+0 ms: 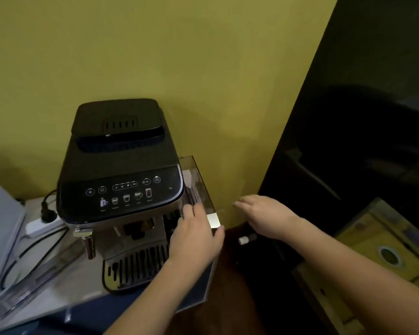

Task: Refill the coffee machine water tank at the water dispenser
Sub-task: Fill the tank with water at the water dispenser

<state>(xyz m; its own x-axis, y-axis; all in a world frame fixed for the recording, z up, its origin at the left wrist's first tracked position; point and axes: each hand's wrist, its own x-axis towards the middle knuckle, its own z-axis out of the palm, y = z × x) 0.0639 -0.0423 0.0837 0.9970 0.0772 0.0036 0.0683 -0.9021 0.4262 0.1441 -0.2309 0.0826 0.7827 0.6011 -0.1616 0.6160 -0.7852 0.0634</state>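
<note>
Left hand (pixel 197 234) at the clear rigid plastic water tank (pixel 198 187), seated in the right flank of the black glossy coffee machine (pixel 121 170) on the table (pixel 58 269).
Left grip curls round the tank's front edge by its white label; right hand (pixel 261 213) hovers apart, fingers relaxed, holding nothing; judged best drawn out straight and level, second hand supporting; thin smooth walls may slip.

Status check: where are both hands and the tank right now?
Left hand grips the front of the water tank, tank still seated beside the coffee machine. Right hand open, hovering off the tank's right. Nothing blocking.
</note>
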